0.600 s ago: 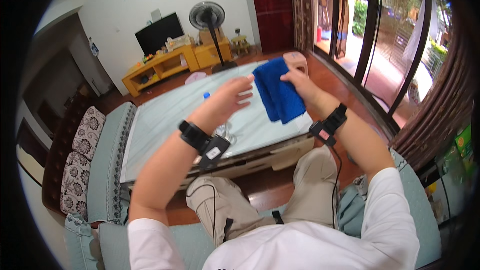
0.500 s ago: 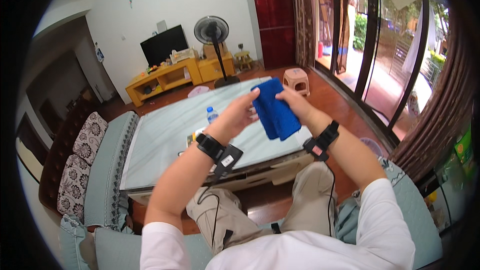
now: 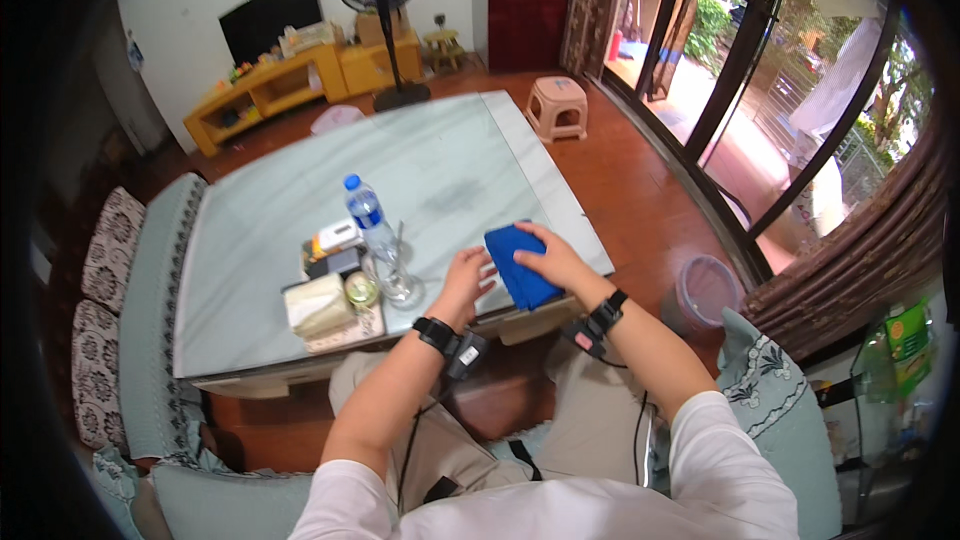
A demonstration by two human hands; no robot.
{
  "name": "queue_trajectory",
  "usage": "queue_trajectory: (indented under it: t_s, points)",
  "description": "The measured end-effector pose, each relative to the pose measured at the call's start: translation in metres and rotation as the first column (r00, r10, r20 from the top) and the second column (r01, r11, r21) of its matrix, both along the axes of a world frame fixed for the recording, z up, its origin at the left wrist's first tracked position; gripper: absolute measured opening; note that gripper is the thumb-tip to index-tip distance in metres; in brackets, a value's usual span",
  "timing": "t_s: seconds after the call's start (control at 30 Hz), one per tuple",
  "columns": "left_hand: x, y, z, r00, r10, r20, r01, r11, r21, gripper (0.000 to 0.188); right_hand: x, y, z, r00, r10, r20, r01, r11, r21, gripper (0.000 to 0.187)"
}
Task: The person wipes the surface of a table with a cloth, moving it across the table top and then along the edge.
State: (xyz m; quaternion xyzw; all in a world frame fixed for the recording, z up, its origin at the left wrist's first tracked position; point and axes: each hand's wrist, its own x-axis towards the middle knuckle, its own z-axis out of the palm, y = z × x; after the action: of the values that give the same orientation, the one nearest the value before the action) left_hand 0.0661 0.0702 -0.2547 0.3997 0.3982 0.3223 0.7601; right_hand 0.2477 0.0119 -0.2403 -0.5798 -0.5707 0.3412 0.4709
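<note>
A folded blue cloth is at the near right edge of the pale marbled table. My right hand grips it from the right, thumb on top. Just left of the cloth is my left hand, its fingers apart and holding nothing. Whether the cloth rests on the tabletop or hangs slightly above it, I cannot tell. Black straps with small boxes circle both of my wrists.
Left of my hands stand a blue-capped water bottle, a clear glass, a tissue pack and a small round tin. Past the table are a pink stool and a fan. A bin stands to the right.
Both hands have come down toward the table with the blue cloth. My left hand has let go of it, while my right hand keeps its hold. The view has tilted downward.
</note>
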Motion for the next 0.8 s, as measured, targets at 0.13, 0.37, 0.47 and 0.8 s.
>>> queue_trajectory:
  t_s: [0.13,0.37,0.47,0.8]
  points:
    - [0.002,0.02,-0.032,0.999,0.022,0.03,-0.019,0.997,-0.08,0.029,0.052,0.005,-0.03,0.982,-0.173,-0.072,0.167,0.983,-0.079,0.042]
    - [0.007,0.071,-0.076,0.986,0.152,-0.066,-0.138,0.974,0.181,0.018,0.098,-0.016,-0.105,0.684,-0.414,0.6,0.506,0.862,0.018,0.04]
    - [0.009,0.091,-0.092,0.981,0.17,-0.098,-0.127,0.929,0.347,0.019,0.09,-0.006,-0.108,0.528,-0.378,0.76,0.469,0.876,0.109,0.041]
    - [0.007,0.089,-0.083,0.94,-0.007,-0.341,0.185,0.851,0.491,0.029,0.079,-0.013,-0.105,0.561,-0.046,0.827,0.44,0.862,-0.251,0.062]
